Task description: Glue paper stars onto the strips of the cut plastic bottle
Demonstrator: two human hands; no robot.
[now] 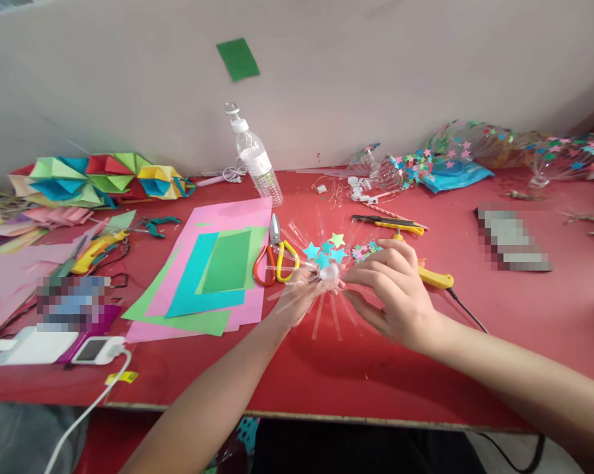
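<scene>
My left hand (297, 293) is closed round the base of a clear plastic burst of strips (326, 263) with small paper stars stuck on its tips. Its fingers sit under the strips and are partly veiled by them. My right hand (393, 289) hovers over the right side of the same piece, fingers curled and pinching at its centre. Both hands are held just above the red table (356, 375). A little heap of cut paper stars (366, 250) lies right behind my right hand.
Scissors (274, 257) with orange and yellow handles lie left of the hands, beside stacked coloured paper sheets (213, 276). A water bottle (255, 158) leans behind them. A yellow glue gun (432, 278) and a yellow utility knife (390, 224) lie to the right. Folded paper shapes (99, 174) and finished star pieces (455, 148) line the back.
</scene>
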